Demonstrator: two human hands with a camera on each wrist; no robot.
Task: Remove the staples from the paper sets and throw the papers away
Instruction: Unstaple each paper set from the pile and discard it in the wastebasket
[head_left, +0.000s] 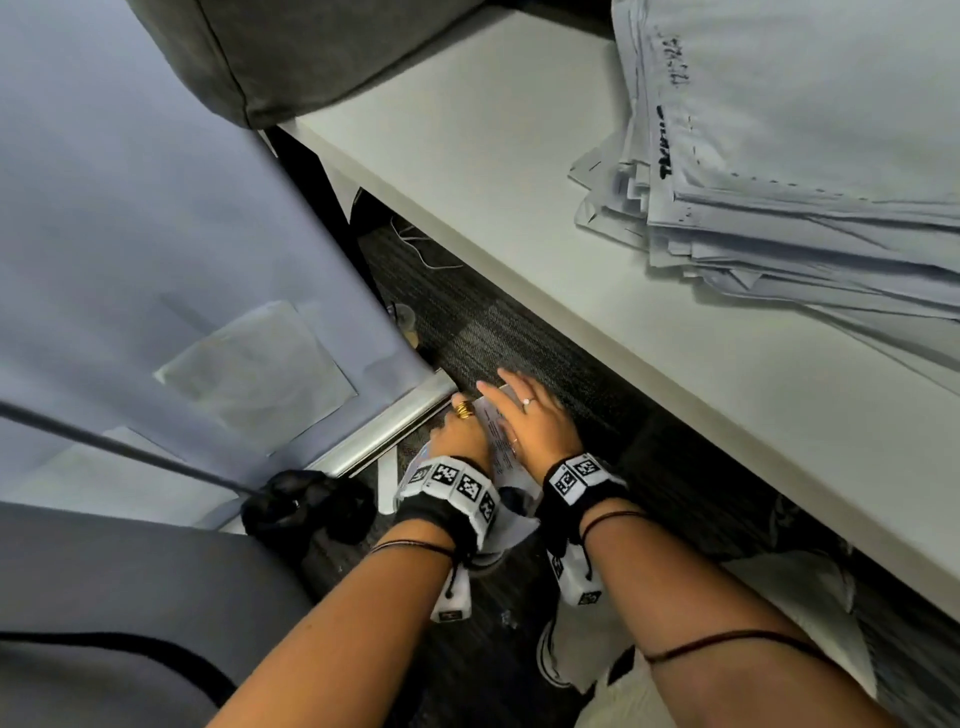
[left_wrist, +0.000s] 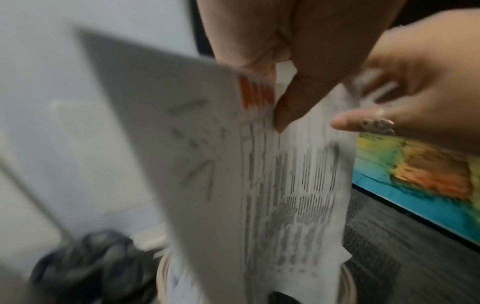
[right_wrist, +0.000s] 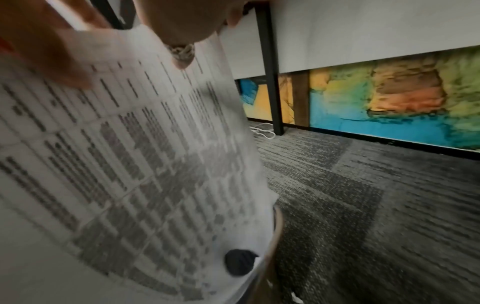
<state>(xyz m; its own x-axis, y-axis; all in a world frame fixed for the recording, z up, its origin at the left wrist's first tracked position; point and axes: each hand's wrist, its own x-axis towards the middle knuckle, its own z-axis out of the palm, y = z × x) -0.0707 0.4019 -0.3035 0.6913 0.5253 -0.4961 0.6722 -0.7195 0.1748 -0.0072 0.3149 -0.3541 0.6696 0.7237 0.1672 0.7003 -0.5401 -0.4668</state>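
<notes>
So at this point both hands were down by the floor, shoving a set of papers (head_left: 496, 441) into the bin (right_wrist: 276, 226), whose rim showed right under the sheets in both wrist views. The left hand (head_left: 460, 431) was pinching the top edge of the papers, thumb one side, fingers (left_wrist: 293, 107) the other, while the right hand (head_left: 535, 421) lay flat against the sheets with its fingers (head_left: 506, 384) spread and mostly straight, more pushing than gripping. The lower ends of the sheets were already inside the rim, well below the fingers, so I'd say this set was about binned. Couldn't see a staple on it, too blurry to tell. Plenty left though: up on the bench (head_left: 467, 171), far above and right of the fingers, sat a fat stack (head_left: 789, 156) of paper sets, and some corners there looked stapled. So early-to-middle, not near done.
</notes>
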